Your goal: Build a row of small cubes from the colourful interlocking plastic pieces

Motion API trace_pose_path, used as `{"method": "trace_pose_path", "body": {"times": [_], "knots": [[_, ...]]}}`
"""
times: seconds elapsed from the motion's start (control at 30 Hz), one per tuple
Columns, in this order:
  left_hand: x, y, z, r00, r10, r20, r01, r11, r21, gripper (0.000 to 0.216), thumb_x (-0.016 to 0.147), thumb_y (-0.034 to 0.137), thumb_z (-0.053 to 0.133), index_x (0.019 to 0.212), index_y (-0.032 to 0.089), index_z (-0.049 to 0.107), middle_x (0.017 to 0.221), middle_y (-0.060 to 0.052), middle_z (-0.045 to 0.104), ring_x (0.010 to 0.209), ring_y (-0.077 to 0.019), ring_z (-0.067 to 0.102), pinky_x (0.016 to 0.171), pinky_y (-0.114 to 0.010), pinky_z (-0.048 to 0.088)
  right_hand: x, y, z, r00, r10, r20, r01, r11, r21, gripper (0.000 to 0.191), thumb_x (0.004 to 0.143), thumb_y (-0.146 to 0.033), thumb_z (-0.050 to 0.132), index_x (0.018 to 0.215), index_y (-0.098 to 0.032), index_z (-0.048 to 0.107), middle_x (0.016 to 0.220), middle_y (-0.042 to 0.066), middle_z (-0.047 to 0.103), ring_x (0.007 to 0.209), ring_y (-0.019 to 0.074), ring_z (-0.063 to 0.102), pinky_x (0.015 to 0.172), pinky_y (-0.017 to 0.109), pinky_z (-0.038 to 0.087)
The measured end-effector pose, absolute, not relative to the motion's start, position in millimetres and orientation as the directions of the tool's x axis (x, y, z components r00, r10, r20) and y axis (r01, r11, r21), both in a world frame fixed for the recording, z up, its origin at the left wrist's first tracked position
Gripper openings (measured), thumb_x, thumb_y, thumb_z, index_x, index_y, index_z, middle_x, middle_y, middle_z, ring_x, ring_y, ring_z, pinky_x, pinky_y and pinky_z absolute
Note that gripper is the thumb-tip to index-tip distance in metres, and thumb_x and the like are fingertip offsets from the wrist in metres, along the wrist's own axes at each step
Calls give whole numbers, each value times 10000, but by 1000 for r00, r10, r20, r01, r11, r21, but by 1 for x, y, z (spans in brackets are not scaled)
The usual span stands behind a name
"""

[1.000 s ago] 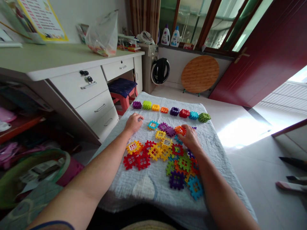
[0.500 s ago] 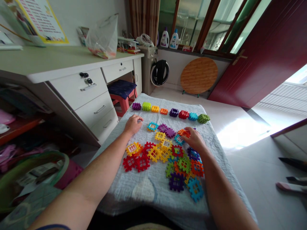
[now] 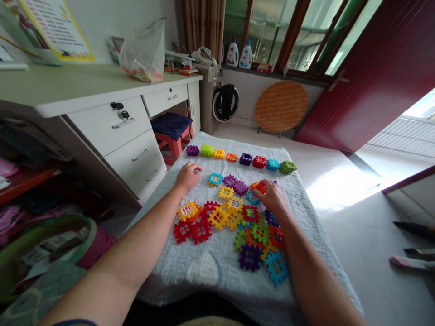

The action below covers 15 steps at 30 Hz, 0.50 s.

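A pale blue cloth (image 3: pixel 210 267) covers a low surface in front of me. Several flat, coloured, interlocking plastic squares (image 3: pixel 234 217) lie scattered in its middle. A row of small built cubes (image 3: pixel 244 159) runs along the far edge. My left hand (image 3: pixel 187 176) rests on the cloth left of the pile, its fingers curled closed over something small I cannot make out. My right hand (image 3: pixel 272 197) lies over the pile's far right side, its fingers closed on an orange square (image 3: pixel 257 185).
A white desk with drawers (image 3: pixel 112 127) stands to the left, with a red stool (image 3: pixel 173 136) under it. A round wooden board (image 3: pixel 281 106) leans on the far wall. A dark red door (image 3: pixel 374 72) stands to the right. A green basket (image 3: pixel 44 253) sits low on the left.
My right hand has slid a little to the right over the pile with the orange square. The left hand has stayed put.
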<state>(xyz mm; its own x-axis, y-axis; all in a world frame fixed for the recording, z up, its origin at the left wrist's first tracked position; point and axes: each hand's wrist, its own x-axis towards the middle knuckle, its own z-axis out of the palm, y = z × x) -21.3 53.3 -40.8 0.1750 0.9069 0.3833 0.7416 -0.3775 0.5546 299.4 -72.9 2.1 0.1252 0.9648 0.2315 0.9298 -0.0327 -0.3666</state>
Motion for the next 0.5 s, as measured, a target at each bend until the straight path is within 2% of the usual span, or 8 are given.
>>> {"method": "trace_pose_path", "body": {"times": [0.5], "knots": [[-21, 53, -41, 181, 908, 378, 750, -376, 544, 224, 738, 190, 508, 863, 182, 694, 961, -65, 615, 942, -215, 601, 914, -321, 479, 293, -69, -1, 143, 958, 248, 960, -73, -269, 353, 846, -485, 504, 958, -175, 631, 953, 126, 676, 923, 264, 581, 842, 362, 396]]}}
